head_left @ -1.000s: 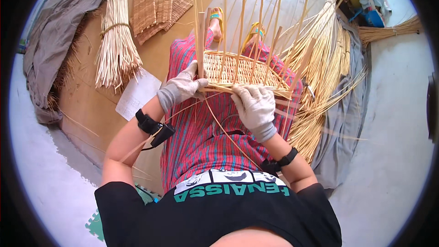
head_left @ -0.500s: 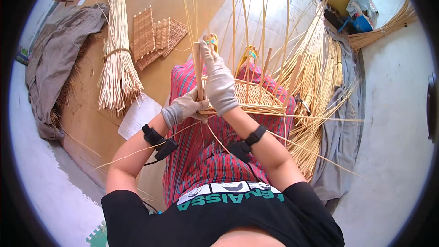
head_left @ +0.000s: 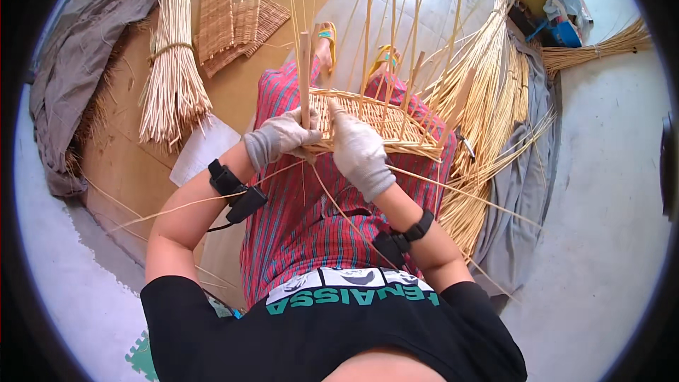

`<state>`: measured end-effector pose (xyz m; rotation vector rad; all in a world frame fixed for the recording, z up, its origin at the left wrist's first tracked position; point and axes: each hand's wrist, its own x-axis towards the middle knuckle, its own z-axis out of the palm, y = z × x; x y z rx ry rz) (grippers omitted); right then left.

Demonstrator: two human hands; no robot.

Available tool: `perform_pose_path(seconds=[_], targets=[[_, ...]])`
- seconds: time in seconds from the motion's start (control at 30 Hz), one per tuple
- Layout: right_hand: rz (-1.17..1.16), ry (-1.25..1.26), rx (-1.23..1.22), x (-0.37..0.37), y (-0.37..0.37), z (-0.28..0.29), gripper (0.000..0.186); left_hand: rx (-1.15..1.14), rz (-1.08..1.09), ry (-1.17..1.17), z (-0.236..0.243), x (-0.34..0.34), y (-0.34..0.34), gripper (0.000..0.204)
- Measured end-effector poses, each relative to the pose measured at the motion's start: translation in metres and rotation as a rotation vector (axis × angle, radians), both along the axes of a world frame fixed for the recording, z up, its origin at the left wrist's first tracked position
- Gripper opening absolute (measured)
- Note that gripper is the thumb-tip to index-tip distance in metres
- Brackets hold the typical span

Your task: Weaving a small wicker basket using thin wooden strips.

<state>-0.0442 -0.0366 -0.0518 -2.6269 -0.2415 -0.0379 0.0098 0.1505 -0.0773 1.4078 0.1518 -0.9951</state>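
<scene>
A partly woven wicker basket (head_left: 396, 117) rests across my lap, with tall pale rods (head_left: 368, 28) rising from its edges. At its left corner stands a flat wooden stake (head_left: 305, 71). My left hand (head_left: 286, 133), in a pale work glove, is closed around the foot of this stake. Beside it, my right hand (head_left: 359, 150), gloved too, lies at the basket's near edge with one digit pointing up and the other fingers curled. What those fingers hold is hidden. A loose rod (head_left: 467, 196) sticks out to the right from beneath this hand.
A tied bundle of pale rods (head_left: 173, 64) and woven panels (head_left: 237, 25) lie at the far left. Near them is a grey cloth (head_left: 92, 64). Many long rods (head_left: 477, 92) spread along my right on another grey cloth (head_left: 520, 191). A paper sheet (head_left: 201, 148) lies left of my knee.
My right hand has come down from the upper part of the wooden stake to the basket's near edge, and its fingers have curled. My left hand stays at the stake's foot.
</scene>
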Motion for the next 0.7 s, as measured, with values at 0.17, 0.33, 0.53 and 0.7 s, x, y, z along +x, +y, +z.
perform_pose_path(seconds=[0.17, 0.33, 0.53, 0.7], targets=[[0.151, 0.313, -0.037, 0.018, -0.014, 0.025, 0.025, -0.017, -0.063, 0.034, -0.007, -0.003, 0.005, 0.028], [0.383, 0.035, 0.126, 0.1, 0.001, 0.048, 0.02, -0.033, -0.083, 0.074, 0.002, -0.003, 0.0, 0.03], [0.24, -0.251, 0.241, 0.132, 0.035, 0.087, 0.02, -0.086, -0.068, 0.102, -0.006, -0.005, 0.003, 0.023], [0.105, 0.013, -0.018, 0.139, 0.013, 0.11, 0.048, -0.095, 0.027, -0.076, -0.007, -0.017, 0.006, 0.031]])
